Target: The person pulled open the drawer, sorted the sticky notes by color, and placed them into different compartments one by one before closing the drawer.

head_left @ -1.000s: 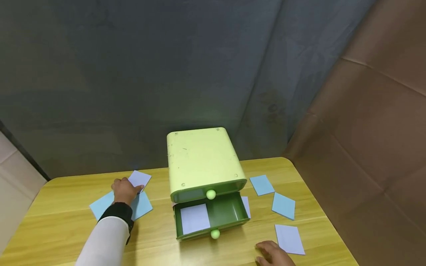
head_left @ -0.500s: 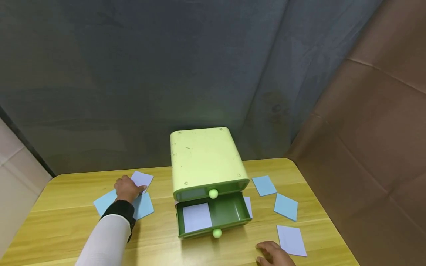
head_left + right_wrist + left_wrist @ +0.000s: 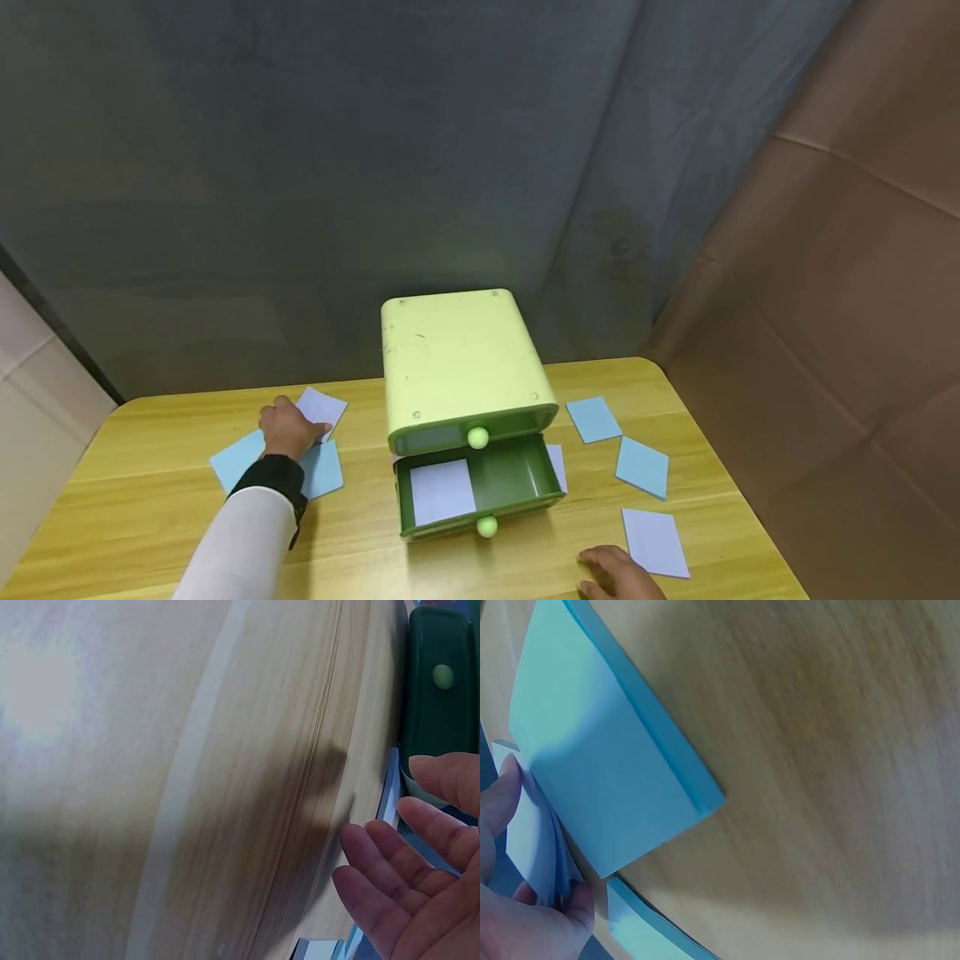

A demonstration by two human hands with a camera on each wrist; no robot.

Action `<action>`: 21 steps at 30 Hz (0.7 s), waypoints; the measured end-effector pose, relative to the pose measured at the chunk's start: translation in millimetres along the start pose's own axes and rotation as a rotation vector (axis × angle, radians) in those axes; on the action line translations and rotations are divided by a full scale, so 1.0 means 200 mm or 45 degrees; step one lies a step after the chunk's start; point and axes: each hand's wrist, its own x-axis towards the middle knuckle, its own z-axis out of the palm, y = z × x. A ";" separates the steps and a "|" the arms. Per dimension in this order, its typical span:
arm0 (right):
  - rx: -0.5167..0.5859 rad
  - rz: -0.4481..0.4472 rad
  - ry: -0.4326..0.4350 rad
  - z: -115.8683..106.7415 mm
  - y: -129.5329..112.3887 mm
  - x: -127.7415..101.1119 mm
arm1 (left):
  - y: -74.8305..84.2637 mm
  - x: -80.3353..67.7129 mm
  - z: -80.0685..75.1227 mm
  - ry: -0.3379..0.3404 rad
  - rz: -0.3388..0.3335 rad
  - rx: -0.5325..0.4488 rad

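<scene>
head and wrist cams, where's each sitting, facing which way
Head: on the head, facing forward and down at the two-drawer unit; left hand, right hand, left sleeve show.
Left wrist: worn there, facing a lavender note pad gripped by the left hand's fingers.
Right wrist: worn there, facing the wooden table; right hand's fingers show.
Head and left wrist share left hand and lavender note pad.

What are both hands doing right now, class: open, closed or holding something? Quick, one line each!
Left hand: holding a lavender paper pad, pinched between thumb and fingers.
Right hand: open, fingers relaxed, holding nothing.
</scene>
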 end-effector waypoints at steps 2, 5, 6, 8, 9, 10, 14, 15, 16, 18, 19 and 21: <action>0.004 -0.005 0.000 0.00 0.00 0.00 | 0.00 0.00 0.00 0.013 0.002 -0.015; 0.012 -0.003 -0.003 0.00 0.00 0.00 | 0.00 -0.01 0.00 0.024 -0.003 -0.030; 0.014 -0.001 -0.004 0.00 0.00 0.00 | 0.00 -0.01 0.00 0.030 -0.003 -0.034; 0.019 0.008 -0.005 0.00 0.00 0.00 | -0.01 0.00 0.01 0.044 -0.004 -0.036; 0.019 0.011 -0.003 0.00 0.00 0.00 | -0.01 0.00 0.01 0.047 -0.004 -0.034; 0.016 0.013 -0.002 0.00 0.00 0.00 | -0.02 -0.01 0.01 0.053 -0.002 -0.035; -0.009 0.006 0.016 0.00 0.00 -0.01 | -0.02 -0.02 0.00 0.058 0.005 -0.020; -0.016 0.001 0.021 0.00 -0.01 -0.01 | -0.01 -0.03 -0.01 0.055 0.007 -0.013; -0.021 0.000 0.024 0.00 -0.01 -0.01 | -0.01 -0.03 -0.01 0.051 0.009 -0.009; -0.020 0.001 0.027 0.00 -0.01 -0.01 | 0.00 -0.04 -0.02 0.037 0.014 -0.003; -0.020 0.003 0.029 0.00 -0.01 -0.01 | 0.00 -0.04 -0.02 0.028 0.015 -0.006; -0.006 0.012 0.027 0.00 -0.02 -0.01 | 0.00 -0.04 -0.03 0.008 0.016 -0.021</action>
